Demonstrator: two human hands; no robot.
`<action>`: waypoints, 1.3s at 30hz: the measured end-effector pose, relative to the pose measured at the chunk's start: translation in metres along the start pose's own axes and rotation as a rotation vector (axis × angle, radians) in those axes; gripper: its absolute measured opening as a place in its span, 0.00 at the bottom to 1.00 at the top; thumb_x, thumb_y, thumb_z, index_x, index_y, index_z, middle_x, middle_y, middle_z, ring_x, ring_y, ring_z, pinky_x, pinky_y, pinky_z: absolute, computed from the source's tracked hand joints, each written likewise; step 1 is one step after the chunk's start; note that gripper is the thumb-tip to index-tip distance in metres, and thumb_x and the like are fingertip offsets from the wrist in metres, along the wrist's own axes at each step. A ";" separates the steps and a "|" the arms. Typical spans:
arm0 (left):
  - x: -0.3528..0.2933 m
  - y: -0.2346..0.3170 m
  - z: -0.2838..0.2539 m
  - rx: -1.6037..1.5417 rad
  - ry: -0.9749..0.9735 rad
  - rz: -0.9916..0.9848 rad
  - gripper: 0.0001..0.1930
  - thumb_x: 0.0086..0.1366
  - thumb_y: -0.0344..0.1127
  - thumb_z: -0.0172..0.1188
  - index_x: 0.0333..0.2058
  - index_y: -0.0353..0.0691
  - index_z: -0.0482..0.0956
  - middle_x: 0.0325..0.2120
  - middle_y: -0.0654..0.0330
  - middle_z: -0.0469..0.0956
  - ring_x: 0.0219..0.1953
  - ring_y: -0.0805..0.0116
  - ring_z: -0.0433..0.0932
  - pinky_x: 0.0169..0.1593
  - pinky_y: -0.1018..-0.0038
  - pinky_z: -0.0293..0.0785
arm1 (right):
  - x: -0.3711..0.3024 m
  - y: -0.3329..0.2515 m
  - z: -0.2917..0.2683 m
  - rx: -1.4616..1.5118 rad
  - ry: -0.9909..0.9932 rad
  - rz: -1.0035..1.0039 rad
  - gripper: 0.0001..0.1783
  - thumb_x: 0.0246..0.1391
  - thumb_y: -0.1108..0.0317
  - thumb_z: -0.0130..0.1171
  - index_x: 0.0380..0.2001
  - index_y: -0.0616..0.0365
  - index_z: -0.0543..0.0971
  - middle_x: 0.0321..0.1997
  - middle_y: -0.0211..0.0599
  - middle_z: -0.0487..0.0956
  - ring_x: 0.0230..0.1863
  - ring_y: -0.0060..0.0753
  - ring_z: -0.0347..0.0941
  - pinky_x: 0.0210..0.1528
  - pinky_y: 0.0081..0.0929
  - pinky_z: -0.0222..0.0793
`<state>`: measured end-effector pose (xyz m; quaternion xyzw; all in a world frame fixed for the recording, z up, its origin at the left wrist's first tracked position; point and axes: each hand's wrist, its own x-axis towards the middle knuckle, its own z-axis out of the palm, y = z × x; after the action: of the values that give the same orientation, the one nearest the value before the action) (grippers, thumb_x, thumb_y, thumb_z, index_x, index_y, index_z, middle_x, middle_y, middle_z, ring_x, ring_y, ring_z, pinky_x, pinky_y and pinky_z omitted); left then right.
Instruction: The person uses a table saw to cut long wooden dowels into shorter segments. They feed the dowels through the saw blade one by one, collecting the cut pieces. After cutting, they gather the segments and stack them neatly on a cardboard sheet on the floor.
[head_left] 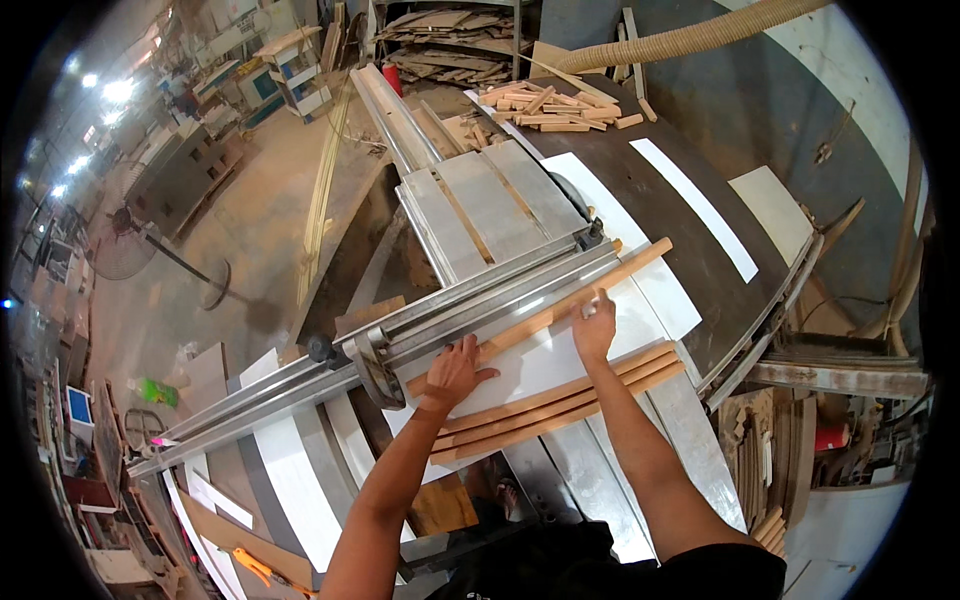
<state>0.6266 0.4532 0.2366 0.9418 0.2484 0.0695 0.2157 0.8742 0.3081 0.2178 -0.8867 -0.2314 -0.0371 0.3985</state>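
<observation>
A long, narrow wooden strip (pixel 535 322) lies slantwise on a white board, along the metal fence (pixel 470 315) of a table saw. Toward its near left end, my left hand (pixel 457 374) has its fingers curled over the strip, thumb out to the side. My right hand (pixel 596 328) is closed farther up, its bent fingers against the strip's near edge; their exact grip is partly hidden. Closer to my body, several similar wooden strips (pixel 560 402) lie side by side beneath my right forearm.
A grey metal sliding table (pixel 490 205) lies beyond the fence. Short wood pieces (pixel 555 105) are heaped on the dark tabletop (pixel 690 230) at the far right. A black clamp-like fitting (pixel 375 370) stands left of my left hand. An orange-handled tool (pixel 252 566) lies lower left.
</observation>
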 end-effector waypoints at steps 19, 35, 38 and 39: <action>0.016 -0.019 0.006 0.191 0.358 -0.122 0.50 0.49 0.60 0.74 0.65 0.41 0.64 0.59 0.53 0.65 0.64 0.52 0.61 0.66 0.44 0.49 | 0.025 0.006 0.089 0.478 -0.156 0.554 0.29 0.64 0.67 0.52 0.66 0.61 0.58 0.24 0.49 0.80 0.17 0.40 0.79 0.15 0.33 0.76; 0.043 -0.029 0.027 0.315 0.470 -0.060 0.47 0.49 0.68 0.69 0.56 0.35 0.72 0.50 0.53 0.72 0.54 0.54 0.69 0.61 0.53 0.59 | 0.014 -0.035 0.070 0.571 -0.183 0.564 0.34 0.62 0.70 0.51 0.69 0.65 0.56 0.27 0.46 0.82 0.17 0.33 0.78 0.16 0.30 0.76; 0.044 -0.025 0.018 0.333 0.456 -0.076 0.46 0.46 0.66 0.72 0.54 0.35 0.72 0.47 0.53 0.73 0.51 0.53 0.71 0.59 0.54 0.62 | 0.024 -0.033 0.068 0.462 -0.207 0.544 0.42 0.59 0.70 0.54 0.73 0.66 0.49 0.25 0.51 0.82 0.16 0.37 0.79 0.16 0.31 0.77; 0.045 -0.021 0.014 0.338 0.486 -0.051 0.46 0.46 0.65 0.73 0.53 0.35 0.71 0.47 0.53 0.73 0.51 0.53 0.71 0.58 0.55 0.62 | 0.027 -0.046 0.055 0.474 -0.142 0.566 0.40 0.59 0.69 0.54 0.71 0.66 0.52 0.24 0.50 0.81 0.15 0.37 0.78 0.15 0.31 0.76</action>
<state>0.6598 0.4869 0.2161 0.9135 0.3246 0.2453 -0.0082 0.8711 0.3848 0.2190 -0.7991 -0.0065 0.1907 0.5701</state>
